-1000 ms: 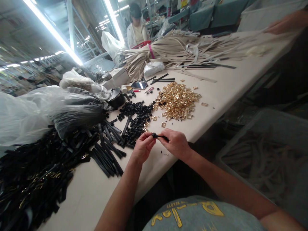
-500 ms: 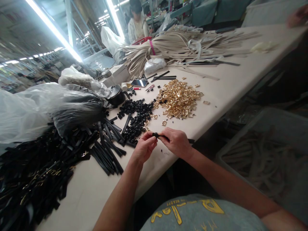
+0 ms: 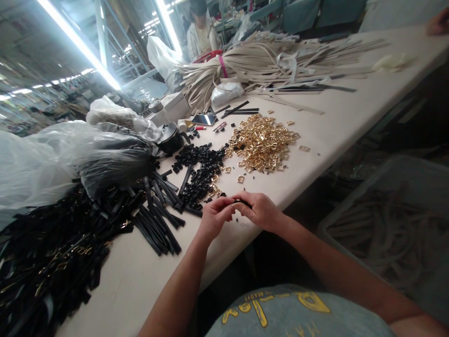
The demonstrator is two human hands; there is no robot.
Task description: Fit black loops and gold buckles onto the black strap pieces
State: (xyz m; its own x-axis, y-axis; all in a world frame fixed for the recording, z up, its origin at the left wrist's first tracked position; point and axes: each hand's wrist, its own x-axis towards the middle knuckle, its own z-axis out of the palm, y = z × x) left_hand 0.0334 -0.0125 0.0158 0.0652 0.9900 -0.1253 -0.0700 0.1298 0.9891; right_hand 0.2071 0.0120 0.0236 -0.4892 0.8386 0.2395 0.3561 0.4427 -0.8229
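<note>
Near the edge of the bench [image 3: 129,281], the left hand [image 3: 214,218] and right hand [image 3: 265,211] are pinching a black strip [image 3: 244,203] in a shared grip; should either be slackening, it could be dropping over the side.

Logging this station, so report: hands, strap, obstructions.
Left hand and right hand both gripping black strap. Strap mostly hidden. Gold pile beyond hands, not in the way.

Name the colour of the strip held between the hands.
Black; the strip shows best in the head view.
</note>
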